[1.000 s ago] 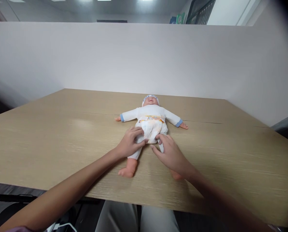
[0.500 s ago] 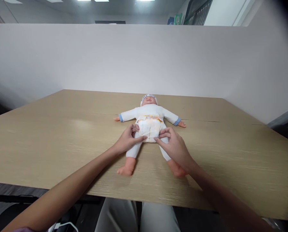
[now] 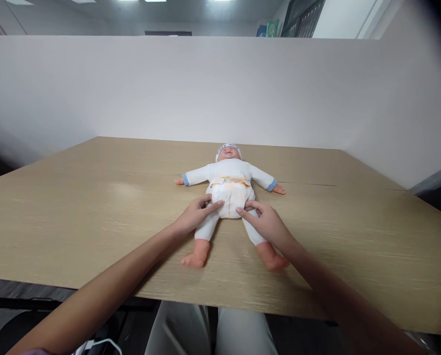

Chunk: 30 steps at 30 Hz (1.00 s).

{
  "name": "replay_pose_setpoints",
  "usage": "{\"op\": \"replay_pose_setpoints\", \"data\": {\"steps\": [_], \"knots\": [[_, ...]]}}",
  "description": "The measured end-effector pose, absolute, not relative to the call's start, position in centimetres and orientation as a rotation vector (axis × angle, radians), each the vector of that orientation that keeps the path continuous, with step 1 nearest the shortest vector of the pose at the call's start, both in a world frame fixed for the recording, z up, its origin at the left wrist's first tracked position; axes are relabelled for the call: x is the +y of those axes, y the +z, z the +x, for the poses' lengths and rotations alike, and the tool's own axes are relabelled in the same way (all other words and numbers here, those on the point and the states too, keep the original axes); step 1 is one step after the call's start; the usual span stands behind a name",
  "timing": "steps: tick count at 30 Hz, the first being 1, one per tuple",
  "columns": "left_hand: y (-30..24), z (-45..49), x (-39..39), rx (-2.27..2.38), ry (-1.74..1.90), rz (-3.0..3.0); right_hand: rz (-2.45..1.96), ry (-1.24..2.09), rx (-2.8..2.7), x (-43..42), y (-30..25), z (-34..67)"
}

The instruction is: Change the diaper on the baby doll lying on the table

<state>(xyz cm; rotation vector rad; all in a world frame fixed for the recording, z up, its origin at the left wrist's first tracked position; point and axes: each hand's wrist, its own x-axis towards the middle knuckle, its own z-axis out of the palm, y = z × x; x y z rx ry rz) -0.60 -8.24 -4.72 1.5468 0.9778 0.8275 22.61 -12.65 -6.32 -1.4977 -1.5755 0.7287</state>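
A baby doll point(image 3: 229, 169) in a white suit with blue cuffs lies on its back, head away from me, arms spread and bare feet toward me. Around its hips sits a white diaper point(image 3: 230, 199) with an orange printed waistband. My left hand point(image 3: 199, 213) pinches the diaper's edge at the left leg opening, thumb on the front and fingers curled beneath. At the opposite leg opening, my right hand point(image 3: 266, 221) pinches the other edge between thumb and fingers. The fingertips under the edges are partly hidden.
The doll rests on a wide wooden table point(image 3: 113, 222). A pale partition wall point(image 3: 220, 88) rises behind it. A white cable point(image 3: 104, 342) shows below the table's front edge at the lower left, near my legs point(image 3: 183, 330).
Both hands have shifted slightly along the diaper's leg edges, the left thumb moving up a little. The doll's legs have moved slightly; the diaper front looks a bit smoother.
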Motion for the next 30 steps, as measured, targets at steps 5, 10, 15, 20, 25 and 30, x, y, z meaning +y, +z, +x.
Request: {"op": "replay_pose_setpoints", "data": {"steps": [5,10,15,20,25,30], "knots": [[-4.5,-1.4,-7.8,0.867,0.780,1.317,-1.384,1.000,-1.394,-12.1,-6.8,23.0],[-4.7,-1.8,-7.3,0.855,0.762,1.308,-1.340,1.014,-1.323,-12.1,-7.0,22.8],[-5.4,-1.5,-7.1,0.841,0.795,1.287,-1.368,0.928,-1.375,-12.7,-6.2,22.2],[-5.8,-1.1,-7.0,0.821,0.859,1.264,-1.583,0.513,-1.545,-13.6,-5.6,22.1],[-5.2,-0.9,-8.1,0.939,0.944,1.356,-1.600,0.285,-1.646,-14.3,-4.7,22.1],[-4.4,-1.3,-9.2,1.158,1.094,1.658,-1.550,0.170,-1.633,-14.3,-3.8,23.1]]}}
